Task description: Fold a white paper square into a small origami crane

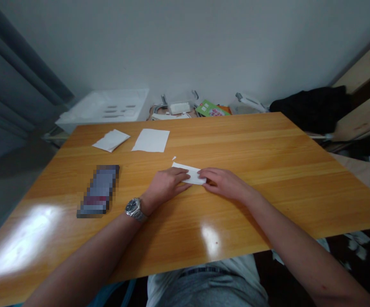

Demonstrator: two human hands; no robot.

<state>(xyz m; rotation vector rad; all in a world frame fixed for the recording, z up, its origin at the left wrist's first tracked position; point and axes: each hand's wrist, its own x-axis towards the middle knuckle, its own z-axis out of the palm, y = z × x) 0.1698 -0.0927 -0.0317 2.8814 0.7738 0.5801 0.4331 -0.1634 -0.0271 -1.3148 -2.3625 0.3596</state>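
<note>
A small folded piece of white paper (193, 175) lies on the wooden table between my two hands. My left hand (169, 182) has its fingers over the paper's left part, its thumb along the near edge. At the other end, my right hand (222, 181) closes thumb and fingers on the paper's right edge. The fingertips cover parts of the paper at both sides. Just beyond it sits a tiny white scrap (174, 158).
Farther back on the table (249, 149) are a flat white square sheet (152, 140) and several stacked papers (111, 140). A blurred-out phone (99, 190) rests left of my watch (134, 208). Behind the table edge stand a white plastic tray (108, 106) and a green booklet (211, 109).
</note>
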